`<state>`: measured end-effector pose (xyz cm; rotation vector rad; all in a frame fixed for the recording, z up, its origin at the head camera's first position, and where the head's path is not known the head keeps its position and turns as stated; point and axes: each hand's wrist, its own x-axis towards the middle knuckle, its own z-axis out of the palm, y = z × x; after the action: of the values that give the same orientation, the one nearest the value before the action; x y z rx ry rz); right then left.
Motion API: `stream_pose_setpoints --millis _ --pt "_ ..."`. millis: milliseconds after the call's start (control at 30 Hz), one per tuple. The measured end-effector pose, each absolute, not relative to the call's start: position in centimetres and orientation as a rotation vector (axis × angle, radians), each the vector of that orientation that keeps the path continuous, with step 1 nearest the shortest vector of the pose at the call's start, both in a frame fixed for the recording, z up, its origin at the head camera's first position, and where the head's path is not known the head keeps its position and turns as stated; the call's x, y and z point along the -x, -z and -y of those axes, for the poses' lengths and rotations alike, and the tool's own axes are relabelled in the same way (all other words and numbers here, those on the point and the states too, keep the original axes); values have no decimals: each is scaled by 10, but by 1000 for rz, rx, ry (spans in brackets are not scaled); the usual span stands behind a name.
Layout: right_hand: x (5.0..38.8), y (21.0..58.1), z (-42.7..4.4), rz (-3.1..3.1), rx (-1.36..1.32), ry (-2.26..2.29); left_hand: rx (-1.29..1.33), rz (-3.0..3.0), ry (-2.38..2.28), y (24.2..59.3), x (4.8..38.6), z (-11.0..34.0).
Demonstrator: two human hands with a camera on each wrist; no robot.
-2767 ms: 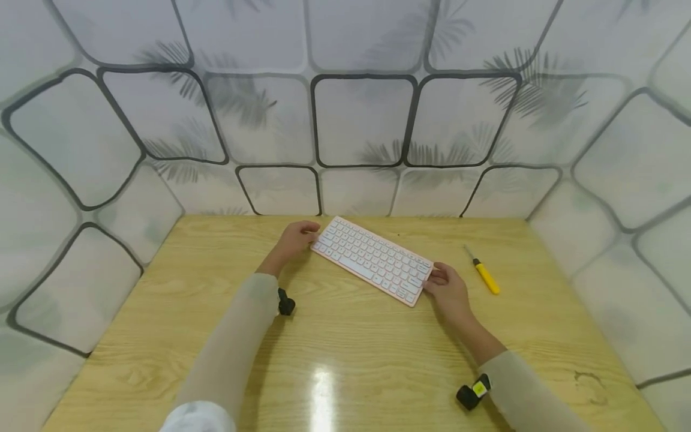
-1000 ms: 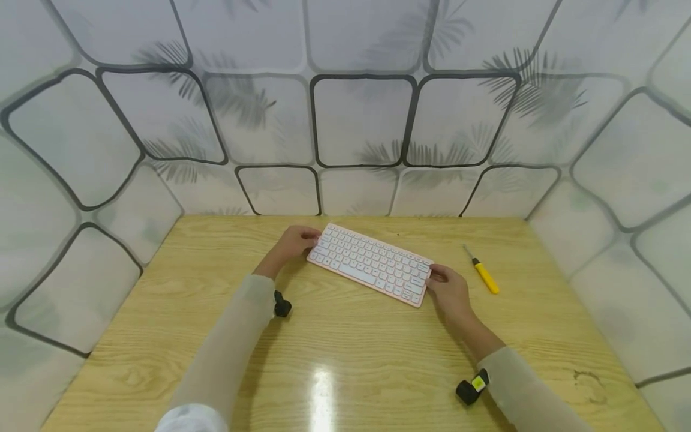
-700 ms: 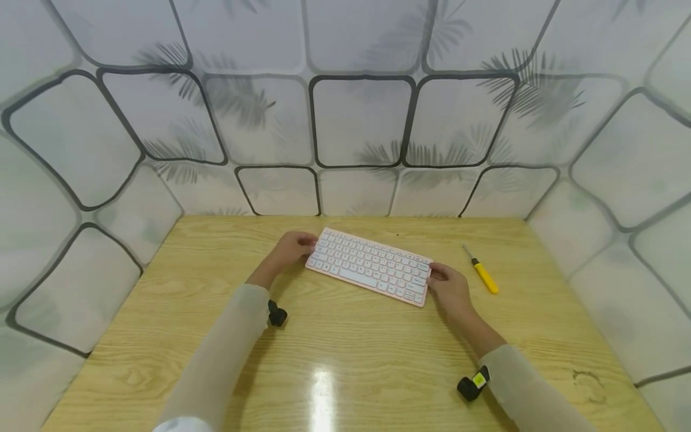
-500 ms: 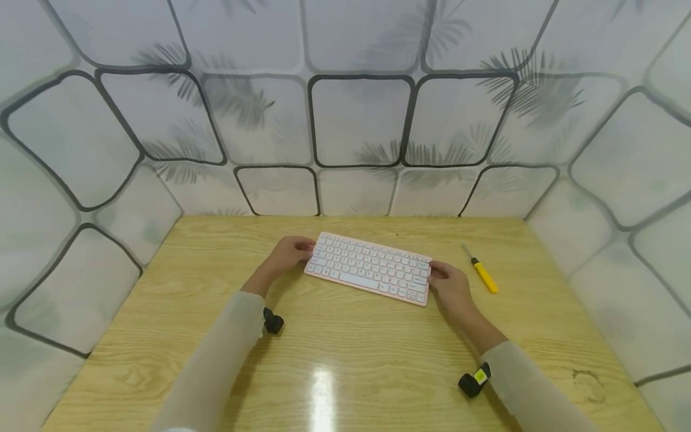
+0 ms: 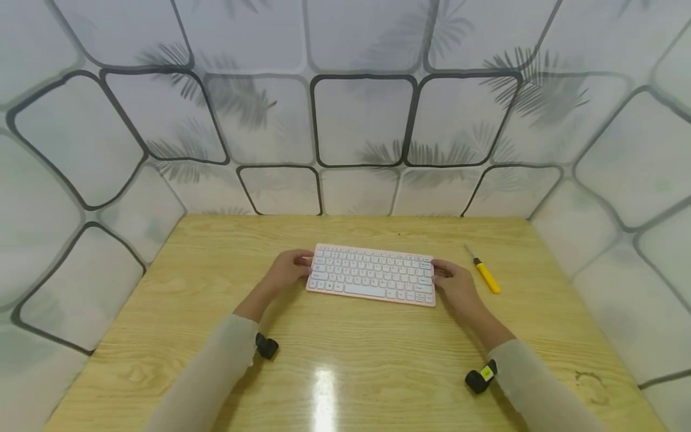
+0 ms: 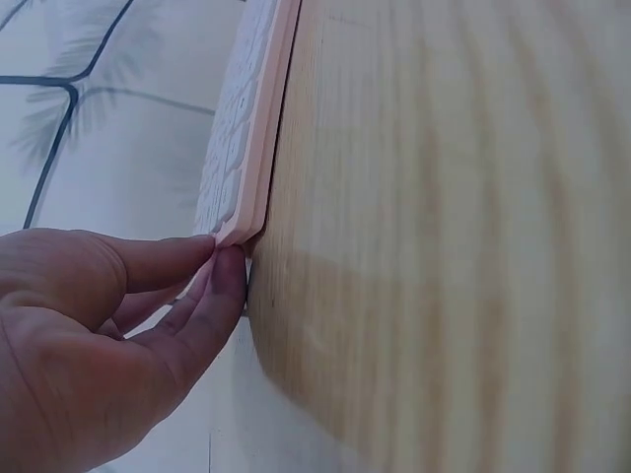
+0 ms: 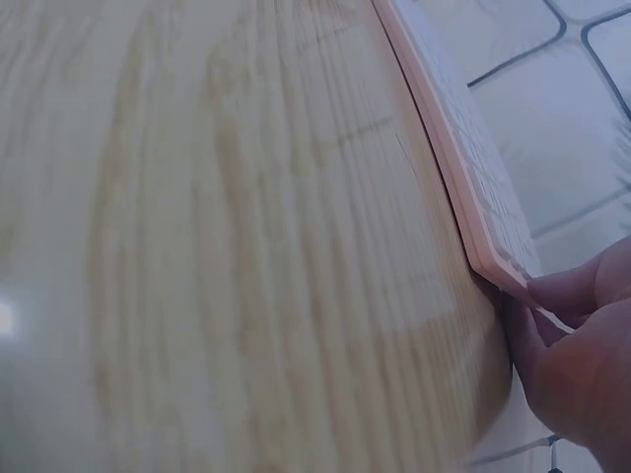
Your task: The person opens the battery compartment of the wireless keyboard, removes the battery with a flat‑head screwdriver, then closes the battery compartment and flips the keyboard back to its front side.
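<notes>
A white keyboard point(image 5: 372, 275) with a pink edge lies on the wooden table, almost level across the head view, its right end slightly nearer. My left hand point(image 5: 288, 270) pinches its left end; in the left wrist view the thumb is at the top edge and a fingertip point(image 6: 229, 271) at the underside of the corner. At the opposite end my right hand point(image 5: 453, 284) pinches the keyboard's right side, and the right wrist view shows thumb point(image 7: 567, 289) and fingers at that corner. A thin dark line shows beneath the pink edge in both wrist views.
A screwdriver point(image 5: 486, 275) with a yellow handle lies right of my right hand, its shaft pointing to the back. Patterned walls point(image 5: 361, 120) enclose the table point(image 5: 356, 360) at the back and both sides. A dark ring-shaped mark point(image 5: 592, 387) is at the lower right.
The keyboard's left end has come toward me with my left hand, turning it from a steep slant to nearly level. My right hand has moved only slightly. The screwdriver lies where it was.
</notes>
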<state>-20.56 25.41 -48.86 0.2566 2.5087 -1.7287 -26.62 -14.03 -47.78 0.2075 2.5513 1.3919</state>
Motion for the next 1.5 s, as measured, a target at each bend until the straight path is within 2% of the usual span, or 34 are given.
stream_pose_setpoints --millis 800,1500 --pt "195 488 -264 -2637 -33 1482 -107 -2415 -1575 477 209 146" --pt "174 485 -263 -2641 -25 1473 -101 -2464 -1529 481 187 147"
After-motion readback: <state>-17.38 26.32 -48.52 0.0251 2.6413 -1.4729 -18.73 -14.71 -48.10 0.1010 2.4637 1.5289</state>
